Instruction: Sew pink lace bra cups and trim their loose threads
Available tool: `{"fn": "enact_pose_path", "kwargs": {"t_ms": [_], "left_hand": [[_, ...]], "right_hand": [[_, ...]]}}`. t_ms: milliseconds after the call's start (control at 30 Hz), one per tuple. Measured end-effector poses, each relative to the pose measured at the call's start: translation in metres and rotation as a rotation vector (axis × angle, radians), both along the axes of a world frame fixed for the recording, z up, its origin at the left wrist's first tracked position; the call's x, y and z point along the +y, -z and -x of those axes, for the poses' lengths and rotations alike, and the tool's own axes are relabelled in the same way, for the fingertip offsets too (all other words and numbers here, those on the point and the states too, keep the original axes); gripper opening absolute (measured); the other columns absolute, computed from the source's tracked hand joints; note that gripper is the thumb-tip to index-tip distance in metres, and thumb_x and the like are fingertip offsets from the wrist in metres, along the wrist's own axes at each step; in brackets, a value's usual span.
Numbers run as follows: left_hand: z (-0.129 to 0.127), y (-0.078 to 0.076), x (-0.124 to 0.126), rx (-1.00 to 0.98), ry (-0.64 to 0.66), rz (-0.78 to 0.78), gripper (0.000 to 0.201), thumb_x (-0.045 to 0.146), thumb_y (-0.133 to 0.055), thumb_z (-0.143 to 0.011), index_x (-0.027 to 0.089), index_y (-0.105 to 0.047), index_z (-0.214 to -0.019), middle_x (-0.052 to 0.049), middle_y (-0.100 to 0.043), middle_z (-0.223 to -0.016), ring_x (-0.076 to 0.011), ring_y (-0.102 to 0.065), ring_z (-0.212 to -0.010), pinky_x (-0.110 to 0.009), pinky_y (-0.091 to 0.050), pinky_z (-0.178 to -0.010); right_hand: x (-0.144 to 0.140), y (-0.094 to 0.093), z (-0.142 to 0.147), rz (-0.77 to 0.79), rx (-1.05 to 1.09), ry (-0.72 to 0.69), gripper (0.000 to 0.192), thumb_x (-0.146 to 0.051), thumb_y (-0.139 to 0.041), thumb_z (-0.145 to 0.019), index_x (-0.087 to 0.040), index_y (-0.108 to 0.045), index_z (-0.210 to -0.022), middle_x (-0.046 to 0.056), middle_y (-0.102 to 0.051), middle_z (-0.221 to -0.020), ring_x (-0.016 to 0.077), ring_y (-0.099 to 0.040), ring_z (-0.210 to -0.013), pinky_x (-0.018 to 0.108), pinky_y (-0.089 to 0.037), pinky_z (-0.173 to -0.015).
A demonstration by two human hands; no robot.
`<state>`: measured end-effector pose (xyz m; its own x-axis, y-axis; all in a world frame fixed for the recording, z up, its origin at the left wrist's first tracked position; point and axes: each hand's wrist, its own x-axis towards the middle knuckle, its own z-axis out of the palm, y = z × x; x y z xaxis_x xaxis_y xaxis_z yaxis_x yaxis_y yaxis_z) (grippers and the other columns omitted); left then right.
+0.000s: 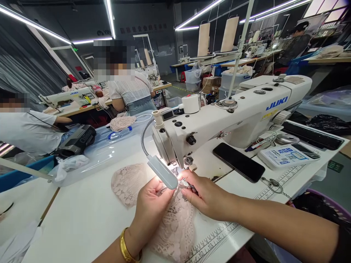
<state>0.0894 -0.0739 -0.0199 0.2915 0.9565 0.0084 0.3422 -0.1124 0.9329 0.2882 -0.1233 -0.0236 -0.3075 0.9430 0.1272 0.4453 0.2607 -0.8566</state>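
Note:
Pale pink lace fabric (175,226) lies under the needle end of a white JUKI sewing machine (219,113) and spreads toward me over the table edge. My left hand (153,201), a gold bangle at its wrist, pinches the lace at its left side. Just right of the needle area, my right hand (203,193) has thumb and fingers closed at the lace. Something small and dark shows between those fingers; its kind is unclear. A grey lamp head (163,173) on a bendy neck covers part of the left fingertips. Another lace piece (128,182) lies flat to the left.
Right of the machine lie a black phone (238,162), a white and blue box (287,156) and a metal chain (275,185). A printed ruler (216,243) runs along the front edge. Thread cones (203,39) stand above. Other people sit at machines beyond.

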Motion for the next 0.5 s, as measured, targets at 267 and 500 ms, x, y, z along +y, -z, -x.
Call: {"fn": "enact_pose_path", "kwargs": {"t_ms": [267, 500], "left_hand": [[0.0015, 0.0037, 0.0001, -0.013, 0.027, -0.012, 0.015, 0.032, -0.073, -0.084, 0.021, -0.074, -0.094, 0.002, -0.069, -0.074, -0.0193, -0.066, -0.077, -0.025, -0.050, -0.066], [0.0004, 0.0013, 0.0002, 0.015, 0.025, -0.024, 0.016, 0.036, -0.073, -0.086, 0.021, -0.074, -0.092, 0.000, -0.075, -0.082, -0.0187, -0.068, -0.077, -0.025, -0.051, -0.066]], "right_hand": [[0.0007, -0.0011, 0.0018, -0.014, 0.002, -0.001, 0.024, -0.022, -0.048, -0.100, -0.025, -0.046, -0.123, -0.009, -0.043, -0.068, 0.0127, -0.043, -0.060, 0.025, -0.033, -0.060], [0.0004, 0.0004, 0.0013, -0.006, 0.023, -0.005, 0.022, -0.023, -0.047, -0.101, -0.024, -0.046, -0.122, -0.008, -0.046, -0.070, 0.0132, -0.045, -0.061, 0.025, -0.034, -0.060]]}}
